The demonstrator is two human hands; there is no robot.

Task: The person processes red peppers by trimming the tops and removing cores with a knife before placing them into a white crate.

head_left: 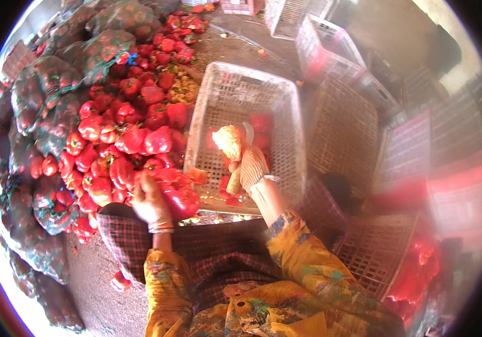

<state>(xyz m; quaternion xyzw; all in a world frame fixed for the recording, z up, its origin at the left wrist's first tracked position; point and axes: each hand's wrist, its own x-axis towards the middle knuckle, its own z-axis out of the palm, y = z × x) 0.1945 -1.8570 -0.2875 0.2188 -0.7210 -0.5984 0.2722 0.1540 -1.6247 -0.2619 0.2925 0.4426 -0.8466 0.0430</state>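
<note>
My left hand (pixel 151 202), in a pale glove, grips a large red bell pepper (pixel 179 197) at the near left corner of a plastic crate. Over that crate (pixel 211 105), my right hand (pixel 252 166), in a knit glove, is closed around a knife. The knife handle (pixel 233 182) is yellowish and points back toward me, and its short curved blade (pixel 248 134) sticks out past the fingers. A pale, seedy pepper core (pixel 227 141) is at the thumb side of this hand, beside the blade. Red pepper pieces (pixel 261 126) lie on the crate's slotted floor, partly hidden by my hand.
A large heap of red bell peppers (pixel 129 139) spreads at left, backed by stacked green mesh sacks (pixel 47 92) of peppers. Discarded seed cores (pixel 184 86) lie beyond the heap. Crates (pixel 344 135) stand at right, and another near my right side has red peppers (pixel 418 269) by it.
</note>
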